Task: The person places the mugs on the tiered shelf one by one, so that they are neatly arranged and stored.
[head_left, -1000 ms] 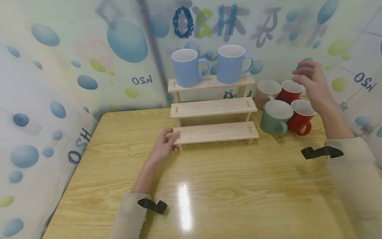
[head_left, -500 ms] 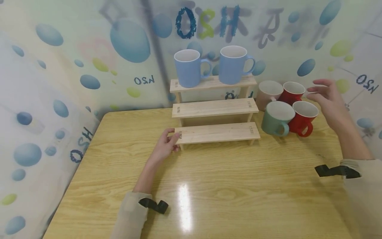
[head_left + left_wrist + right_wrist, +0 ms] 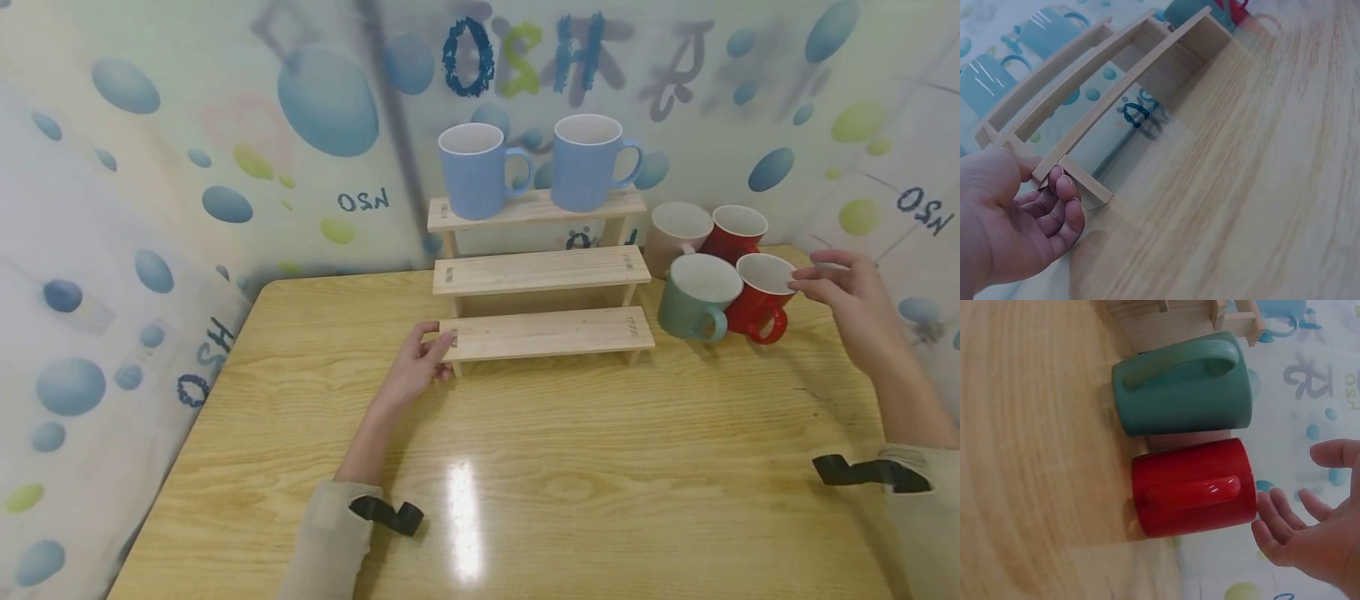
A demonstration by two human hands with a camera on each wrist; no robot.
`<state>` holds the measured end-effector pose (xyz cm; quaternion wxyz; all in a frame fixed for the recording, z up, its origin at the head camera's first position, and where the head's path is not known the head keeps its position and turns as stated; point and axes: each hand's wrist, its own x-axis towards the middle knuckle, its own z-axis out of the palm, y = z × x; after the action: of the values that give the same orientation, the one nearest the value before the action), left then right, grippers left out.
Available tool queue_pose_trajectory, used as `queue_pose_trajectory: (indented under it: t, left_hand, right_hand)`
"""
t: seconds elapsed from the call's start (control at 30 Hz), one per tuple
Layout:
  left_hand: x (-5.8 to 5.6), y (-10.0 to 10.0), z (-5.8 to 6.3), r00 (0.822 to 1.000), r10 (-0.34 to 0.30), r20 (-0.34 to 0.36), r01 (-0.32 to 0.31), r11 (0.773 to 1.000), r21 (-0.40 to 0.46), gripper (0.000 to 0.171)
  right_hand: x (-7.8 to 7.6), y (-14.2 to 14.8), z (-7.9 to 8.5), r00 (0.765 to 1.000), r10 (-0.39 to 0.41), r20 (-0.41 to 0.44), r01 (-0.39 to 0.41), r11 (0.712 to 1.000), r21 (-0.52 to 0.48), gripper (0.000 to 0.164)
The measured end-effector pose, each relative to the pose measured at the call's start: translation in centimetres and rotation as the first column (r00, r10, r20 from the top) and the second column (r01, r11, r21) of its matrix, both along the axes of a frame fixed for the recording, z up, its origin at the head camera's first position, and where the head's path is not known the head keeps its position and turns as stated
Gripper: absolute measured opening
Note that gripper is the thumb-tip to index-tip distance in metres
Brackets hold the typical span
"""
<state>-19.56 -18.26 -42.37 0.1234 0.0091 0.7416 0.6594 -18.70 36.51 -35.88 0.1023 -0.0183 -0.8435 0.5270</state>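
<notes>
My left hand [image 3: 412, 362] grips the left end of the lowest board of a three-step wooden rack [image 3: 547, 333]. In the left wrist view its thumb lies over the board [image 3: 1129, 81] and the fingers curl underneath. My right hand [image 3: 855, 312] hovers beside the front red mug [image 3: 753, 308], its fingers loosely bent and holding nothing. In the right wrist view the fingertips [image 3: 1263, 534] are close to that mug's rim; whether they touch cannot be told. A green mug [image 3: 690, 308] stands just left of the red one. Both mugs are upright, handles toward me.
Two blue mugs, a left one [image 3: 472, 179] and a right one [image 3: 585, 171], stand on the top step. Behind the front pair are a pale pink mug [image 3: 663, 246] and another red mug [image 3: 723, 242]. A patterned backdrop [image 3: 322, 200] rises behind the wooden table [image 3: 562, 483].
My right hand has come down and to the right, from above the mug cluster to the right side of the front red mug. The left hand keeps its grip on the rack.
</notes>
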Motion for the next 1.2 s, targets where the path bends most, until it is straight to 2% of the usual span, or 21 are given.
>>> queue_pose_trajectory:
  t: [0.17, 0.3, 0.43, 0.47, 0.53, 0.63, 0.73, 0.93, 1.2]
  left_hand:
    - [0.0, 0.1, 0.0, 1.000, 0.003, 0.000, -0.003, 1.000, 0.004, 0.058]
    - [0.0, 0.1, 0.0, 1.000, 0.008, -0.001, -0.008, 1.000, 0.003, 0.058]
    - [0.0, 0.0, 0.0, 1.000, 0.012, 0.002, -0.012, 1.000, -0.005, 0.058]
    - [0.0, 0.0, 0.0, 1.000, 0.011, 0.003, -0.011, 1.000, -0.007, 0.059]
    - [0.0, 0.0, 0.0, 1.000, 0.011, 0.003, -0.011, 1.000, -0.007, 0.059]
    - [0.0, 0.1, 0.0, 1.000, 0.010, 0.003, -0.010, 1.000, -0.007, 0.059]
    - [0.0, 0.1, 0.0, 1.000, 0.010, 0.004, -0.010, 1.000, -0.007, 0.059]
    - [0.0, 0.1, 0.1, 1.000, 0.015, 0.004, -0.015, 1.000, -0.001, 0.059]
    - [0.1, 0.2, 0.2, 1.000, 0.017, 0.007, -0.017, 1.000, 0.009, 0.059]
  right_hand:
    - [0.4, 0.4, -1.0, 0.999, -0.031, -0.025, 0.029, 0.997, -0.078, 0.023]
    - [0.5, 0.7, -1.6, 0.998, -0.053, -0.045, 0.049, 0.994, -0.094, 0.021]
    - [0.6, 1.2, -2.4, 1.000, 0.003, -0.028, -0.007, 0.991, -0.136, 0.018]
    - [0.6, 1.3, -2.7, 0.999, 0.029, -0.024, -0.033, 0.983, -0.180, 0.017]
    - [0.6, 1.6, -3.1, 0.997, 0.071, 0.009, -0.068, 0.977, -0.203, 0.016]
    - [0.6, 1.7, -3.6, 0.993, 0.092, 0.073, -0.082, 0.988, -0.130, 0.015]
    - [0.6, 1.6, -4.1, 0.990, 0.100, 0.100, -0.095, 0.994, -0.050, 0.011]
    - [0.5, 1.6, -4.7, 0.985, 0.137, 0.109, -0.132, 0.990, -0.052, 0.007]
    - [0.5, 1.1, -4.7, 0.968, 0.135, 0.213, -0.155, 0.985, 0.078, 0.037]
